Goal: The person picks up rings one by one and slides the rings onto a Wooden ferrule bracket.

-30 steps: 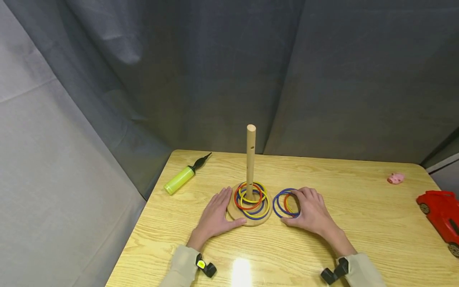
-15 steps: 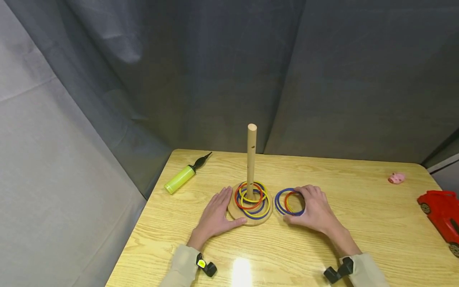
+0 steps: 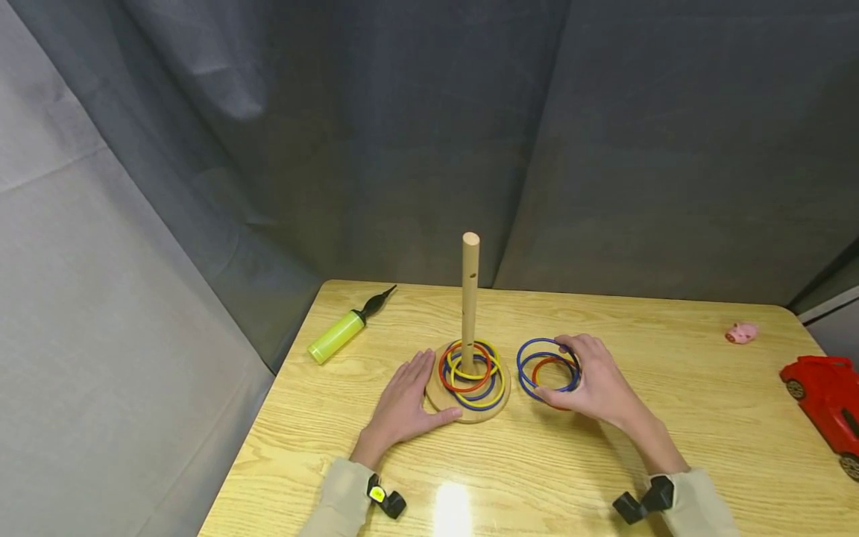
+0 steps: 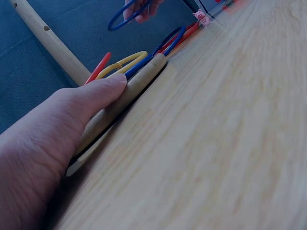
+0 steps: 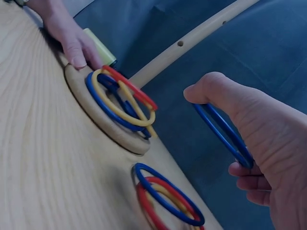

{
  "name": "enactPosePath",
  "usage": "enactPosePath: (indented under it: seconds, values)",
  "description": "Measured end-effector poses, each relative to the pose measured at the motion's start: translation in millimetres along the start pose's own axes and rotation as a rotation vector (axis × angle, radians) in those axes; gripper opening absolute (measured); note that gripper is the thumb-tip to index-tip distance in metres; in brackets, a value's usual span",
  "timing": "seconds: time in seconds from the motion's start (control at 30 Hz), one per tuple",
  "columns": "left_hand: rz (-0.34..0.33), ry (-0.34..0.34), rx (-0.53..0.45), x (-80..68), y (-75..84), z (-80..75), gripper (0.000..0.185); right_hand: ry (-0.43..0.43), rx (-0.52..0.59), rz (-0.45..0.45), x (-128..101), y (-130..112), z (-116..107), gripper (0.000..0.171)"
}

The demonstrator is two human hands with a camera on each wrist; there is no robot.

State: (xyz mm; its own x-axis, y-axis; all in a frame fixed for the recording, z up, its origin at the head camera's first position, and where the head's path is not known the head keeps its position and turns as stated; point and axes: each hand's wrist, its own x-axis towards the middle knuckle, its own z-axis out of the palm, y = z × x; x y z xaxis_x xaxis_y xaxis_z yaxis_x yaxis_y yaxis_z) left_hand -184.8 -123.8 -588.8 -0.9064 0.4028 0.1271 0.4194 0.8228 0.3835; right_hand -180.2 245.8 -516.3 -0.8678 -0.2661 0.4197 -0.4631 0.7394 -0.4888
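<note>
In the head view a wooden post point(image 3: 470, 302) stands upright on a round wooden base point(image 3: 438, 400). Several red, yellow and blue rings lie loosely around its foot. My left hand point(image 3: 400, 406) rests at the base's left side with its fingers straight. Its thumb point(image 4: 108, 92) lies on the front rim in the left wrist view. To the right of the base, my right hand point(image 3: 593, 380) holds a blue ring point(image 5: 218, 133) between thumb and fingers, raised above the table. Below it lie another blue ring point(image 5: 163, 201), a red ring point(image 5: 143, 203) and a partly hidden yellow one.
On the wood-grain table point(image 3: 644, 335), a yellow-green hand pump point(image 3: 337, 337) with a black nozzle lies at the back left. A pink toy pig point(image 3: 741, 333) sits at the back right, near a red toy car point(image 3: 824, 406). Dark cloth point(image 3: 416, 149) hangs behind.
My right hand has moved slightly right and up, lifting the blue ring off the small pile and uncovering more of the rings beneath. The left hand has stayed in place.
</note>
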Motion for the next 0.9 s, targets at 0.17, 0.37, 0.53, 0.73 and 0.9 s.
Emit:
enactPosePath:
  seconds: [0.17,0.37,0.53,0.73,0.9]
  values:
    - [0.004,-0.001,0.000,-0.4,-0.7,1.0,0.123,-0.019,0.029,0.003,2,-2,-5,0.088]
    - [-0.002,-0.008,0.006,-0.8,-1.6,1.7,0.123,-0.027,0.055,0.005,2,-2,-7,0.089]
    - [-0.005,-0.012,0.007,-0.4,-1.8,2.5,0.123,-0.013,0.074,0.002,3,-6,-10,0.087]
    - [-0.011,-0.015,0.003,0.3,-2.4,2.6,0.123,0.005,0.088,-0.003,11,-16,-19,0.084]
    - [-0.006,-0.006,-0.002,0.8,-2.4,2.8,0.123,0.028,0.104,-0.027,20,-22,-30,0.083]
